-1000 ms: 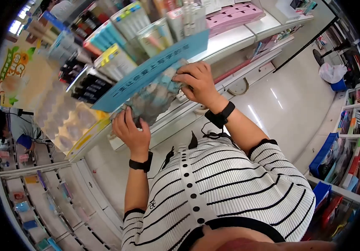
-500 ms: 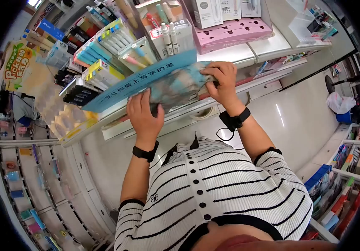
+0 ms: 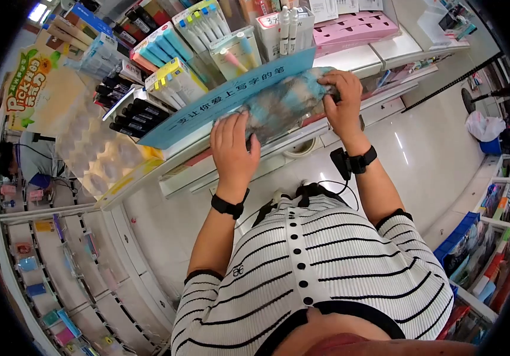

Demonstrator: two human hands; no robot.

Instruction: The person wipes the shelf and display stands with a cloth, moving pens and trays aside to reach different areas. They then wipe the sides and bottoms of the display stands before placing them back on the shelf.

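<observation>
A crumpled rag (image 3: 284, 107), mottled grey, brown and light blue, is stretched between my two hands along a blue sign strip (image 3: 231, 101) with dark Chinese lettering. My left hand (image 3: 232, 145) grips the rag's left end, fingers laid over it and thumb beneath. At the other end, my right hand (image 3: 345, 102) has curled fingers closed on the rag. The rag lies against the lower right part of the strip, at the shelf's front edge. Part of the rag is hidden under my fingers.
Behind the strip stand boxes of pens (image 3: 175, 86), black markers (image 3: 142, 115) and a pink display box (image 3: 356, 32). A clear plastic tray (image 3: 97, 154) sits at the left. Stocked racks (image 3: 59, 279) line the lower left. A person (image 3: 35, 157) is at far left.
The view has shifted, so the shelf, strip and both hands appear further right and slightly higher. Both hands keep their hold on the rag, in nearly the same place along the strip.
</observation>
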